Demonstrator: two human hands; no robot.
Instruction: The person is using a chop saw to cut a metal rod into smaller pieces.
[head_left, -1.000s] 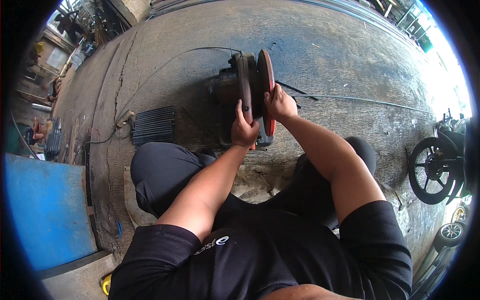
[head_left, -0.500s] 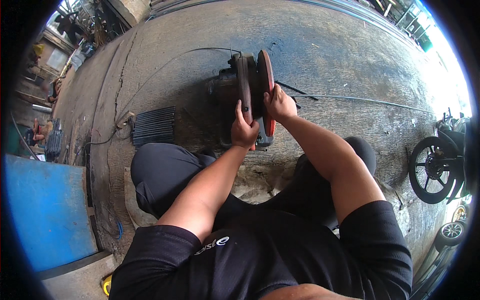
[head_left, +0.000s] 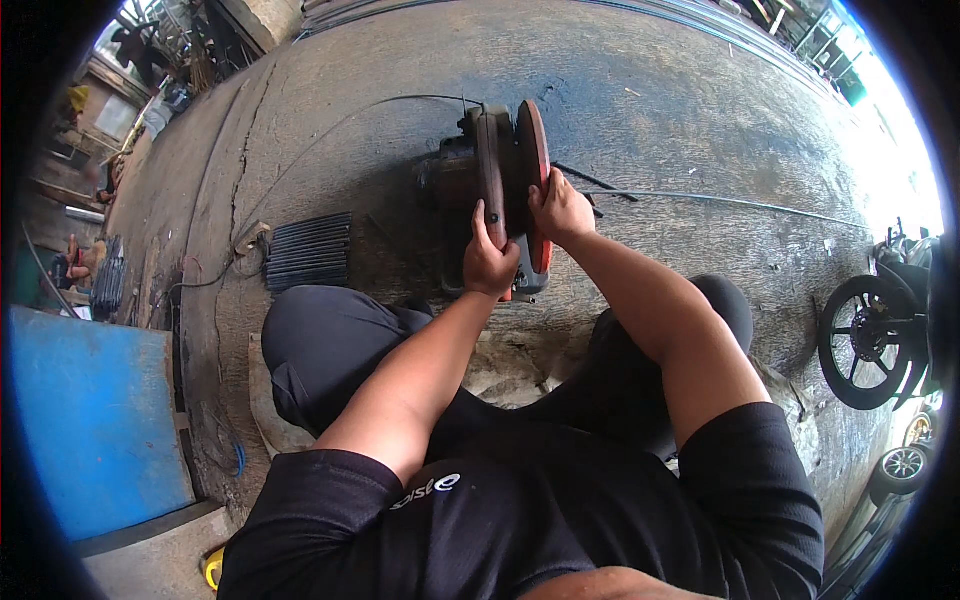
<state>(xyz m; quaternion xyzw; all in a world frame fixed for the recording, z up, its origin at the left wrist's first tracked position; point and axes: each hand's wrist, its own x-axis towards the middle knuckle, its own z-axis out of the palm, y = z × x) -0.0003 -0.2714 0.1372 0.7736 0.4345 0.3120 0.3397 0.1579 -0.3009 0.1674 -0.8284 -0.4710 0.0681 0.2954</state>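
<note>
On the floor in front of my knees stands a dark cut-off saw [head_left: 455, 185] with a long handle arm [head_left: 489, 165]. My left hand [head_left: 489, 265] is wrapped round the near, reddish end of that arm, its index finger stretched along it. To its right, a round, red-edged disc guard [head_left: 534, 150] stands on edge. My right hand [head_left: 562, 210] grips the guard's right side with curled fingers; its thumb side is partly hidden. Thin dark rods [head_left: 600, 182] lie on the floor just beyond my right hand.
Left of the saw lies a row of short dark bars [head_left: 308, 251]. A cable [head_left: 330, 128] runs from the saw to the left. A long thin rod [head_left: 740, 201] stretches right. Blue panel [head_left: 100, 420] at left; motorcycle wheel [head_left: 860, 340] at right. Another person's hand [head_left: 72, 248] shows far left.
</note>
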